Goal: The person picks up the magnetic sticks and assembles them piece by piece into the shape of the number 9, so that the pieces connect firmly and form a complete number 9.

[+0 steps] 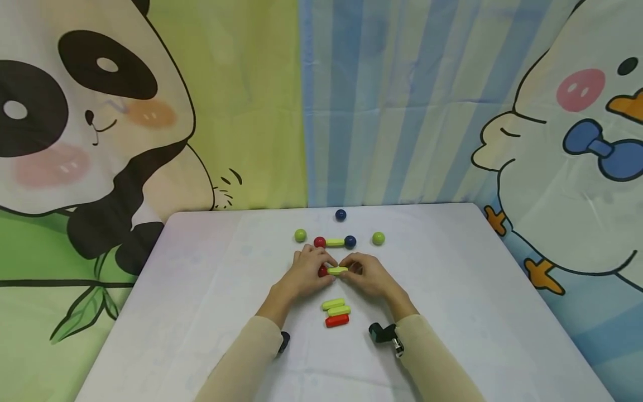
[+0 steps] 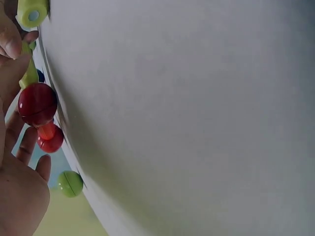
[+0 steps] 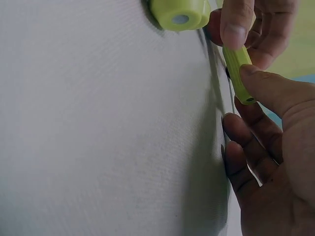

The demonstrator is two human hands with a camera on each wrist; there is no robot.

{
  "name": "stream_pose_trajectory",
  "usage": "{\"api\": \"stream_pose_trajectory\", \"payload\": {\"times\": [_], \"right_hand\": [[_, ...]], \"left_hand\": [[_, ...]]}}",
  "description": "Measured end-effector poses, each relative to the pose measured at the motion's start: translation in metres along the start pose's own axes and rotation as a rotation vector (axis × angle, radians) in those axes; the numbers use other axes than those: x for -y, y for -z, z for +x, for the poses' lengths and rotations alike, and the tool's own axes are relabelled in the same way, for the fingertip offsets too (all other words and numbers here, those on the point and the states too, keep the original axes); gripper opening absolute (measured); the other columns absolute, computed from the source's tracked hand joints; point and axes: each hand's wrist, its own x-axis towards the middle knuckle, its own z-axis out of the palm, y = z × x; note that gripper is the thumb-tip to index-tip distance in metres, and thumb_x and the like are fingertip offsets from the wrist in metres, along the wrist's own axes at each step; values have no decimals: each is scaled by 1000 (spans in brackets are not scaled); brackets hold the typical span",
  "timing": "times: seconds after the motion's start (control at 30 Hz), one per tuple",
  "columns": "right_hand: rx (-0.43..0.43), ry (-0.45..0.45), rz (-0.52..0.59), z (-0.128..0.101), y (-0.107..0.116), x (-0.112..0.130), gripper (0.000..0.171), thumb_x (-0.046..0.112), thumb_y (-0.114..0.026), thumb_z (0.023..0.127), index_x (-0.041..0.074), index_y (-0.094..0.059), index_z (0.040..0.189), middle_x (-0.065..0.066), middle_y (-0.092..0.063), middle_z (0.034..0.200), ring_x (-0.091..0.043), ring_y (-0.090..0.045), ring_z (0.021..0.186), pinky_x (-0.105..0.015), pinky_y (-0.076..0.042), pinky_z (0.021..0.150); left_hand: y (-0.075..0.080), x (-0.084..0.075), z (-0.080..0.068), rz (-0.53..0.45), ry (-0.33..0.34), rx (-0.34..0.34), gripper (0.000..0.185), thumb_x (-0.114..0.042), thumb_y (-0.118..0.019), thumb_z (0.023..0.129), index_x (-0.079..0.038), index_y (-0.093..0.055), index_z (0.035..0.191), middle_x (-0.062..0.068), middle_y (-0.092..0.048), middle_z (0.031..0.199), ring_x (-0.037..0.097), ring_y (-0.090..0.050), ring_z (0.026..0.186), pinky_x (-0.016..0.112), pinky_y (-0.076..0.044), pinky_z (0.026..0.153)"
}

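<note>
Both hands meet over the middle of the table at a short yellow-green ribbed rod (image 1: 337, 271) with a red ball (image 1: 322, 271) at its left end. My left hand (image 1: 306, 272) pinches the rod close to that ball, thumb on its near side. At the rod's free right end, my right hand (image 1: 370, 274) pinches it between thumb and fingers; a small hole shows in the end face. In the left wrist view a red rod (image 2: 47, 130) spans from this ball to a farther red ball (image 2: 50, 138). From above, the left fingers hide that red rod.
Just beyond the hands, a yellow-green rod (image 1: 335, 243) joins the farther red ball and a blue ball (image 1: 350, 242). Loose green balls (image 1: 300, 235) (image 1: 378, 238) flank it, a blue ball (image 1: 340, 215) behind. Nearer lie two yellow-green rods (image 1: 339, 311) and a red rod (image 1: 337, 320).
</note>
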Motion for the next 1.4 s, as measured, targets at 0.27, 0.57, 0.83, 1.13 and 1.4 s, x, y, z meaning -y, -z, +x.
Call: {"api": "stream_pose_trajectory", "payload": {"times": [0.27,0.57,0.83,1.13,1.4], "right_hand": [[-40,-21,11,-2,0,0,16,19,-76,94,19,-72,109,5,-68,94,-13,-61,86,-32,-51,80],[-83,7,56,-10,2,0,18,15,-77,92,14,-66,106,0,-67,102,-15,-64,92,-36,-53,85],[-23,84,68,-18,5,9,10,17,-77,93,22,-68,94,9,-64,88,-12,-60,84,-31,-51,79],[109,199,41,-27,-2,16,6,20,-78,93,18,-75,97,12,-68,89,-8,-61,83,-30,-53,78],[228,172,-33,-27,-5,27,5,17,-76,94,21,-78,97,14,-69,96,-6,-59,84,-26,-51,77]], "left_hand": [[-3,-2,3,-30,41,-24,21,-31,-80,91,-25,-76,111,-7,-68,106,23,-47,119,44,-32,93],[-4,0,1,-58,77,-33,19,-33,-82,88,-26,-75,104,-6,-62,102,20,-45,113,41,-32,89],[-5,2,1,-70,83,-35,18,-33,-82,88,-26,-74,103,-8,-62,101,21,-46,114,42,-32,90],[-4,1,0,-95,91,-24,18,-34,-82,89,-26,-74,103,-9,-63,100,21,-46,115,42,-32,92],[-3,1,5,-90,89,-10,18,-35,-82,89,-27,-74,103,-12,-65,98,20,-45,114,41,-32,89]]}}
